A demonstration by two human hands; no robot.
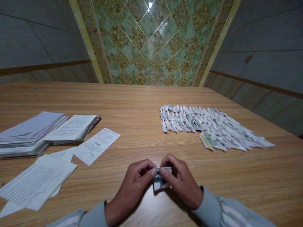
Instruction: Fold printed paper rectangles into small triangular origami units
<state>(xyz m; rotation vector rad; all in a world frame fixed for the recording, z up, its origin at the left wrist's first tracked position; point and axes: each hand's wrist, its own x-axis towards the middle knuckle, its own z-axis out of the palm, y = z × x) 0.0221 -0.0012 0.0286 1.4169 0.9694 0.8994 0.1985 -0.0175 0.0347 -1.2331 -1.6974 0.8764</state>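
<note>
Both my hands meet at the near middle of the wooden table. My left hand and my right hand pinch a small folded piece of printed paper between thumbs and forefingers, pressing it just above the tabletop. The fingers of both hands are closed on the paper. Grey sleeves cover both wrists. Beyond my right hand lies a wide spread of several small folded paper triangles set in neat rows.
At the left lie stacks of printed sheets, an open booklet and loose cut slips of paper, with more torn sheets near the front left edge. A tiled wall rises behind the table.
</note>
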